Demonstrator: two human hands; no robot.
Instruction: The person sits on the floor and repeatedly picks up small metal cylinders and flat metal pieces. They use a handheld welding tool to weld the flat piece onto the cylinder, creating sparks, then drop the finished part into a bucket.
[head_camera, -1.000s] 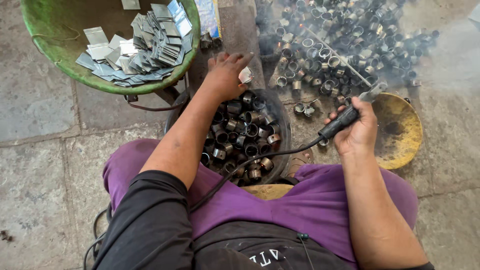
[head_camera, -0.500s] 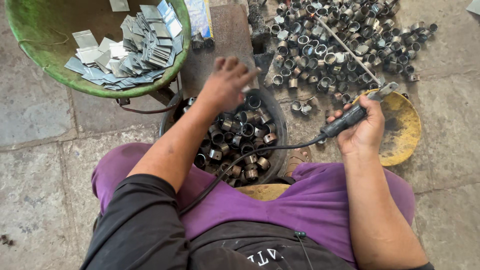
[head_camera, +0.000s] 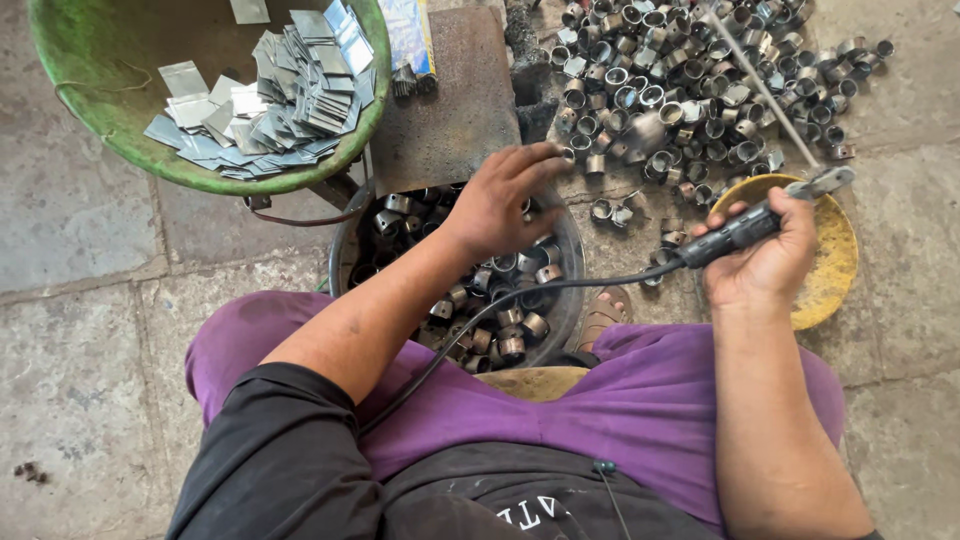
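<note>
Item: left hand (head_camera: 500, 205). Position: over the far rim of the dark round pan (head_camera: 345, 255) between the knees. Grip: fingers spread, palm down, closed on nothing that shows; fingertips reach toward the rusty flat plate (head_camera: 450, 95) beyond the pan.

Item: right hand (head_camera: 765, 262). Grip: pressed together around the black handle of a welding holder (head_camera: 745, 225), its cable (head_camera: 500, 310) running left across the lap. The thin rod (head_camera: 760, 85) in the holder's clamp points far, over the heap of rings.

Item: short metal rings (head_camera: 490, 310), in the pan below the left hand; too many to count, several dozen by judgement.

Item: second lot of metal rings, heap on the floor (head_camera: 680, 90), far right; also too many to count.

Item: green basin (head_camera: 100, 120), one, far left, holding a stack of flat cut metal strips (head_camera: 290, 95), uncountable.

Item: yellow dish (head_camera: 835, 275), one, right, under the holder.

Handling note, as judgement: pick a single ring cleanly with the fingertips, keep the rod tip well apart from the reaching hand, and keep the cable off the pan rim.
</note>
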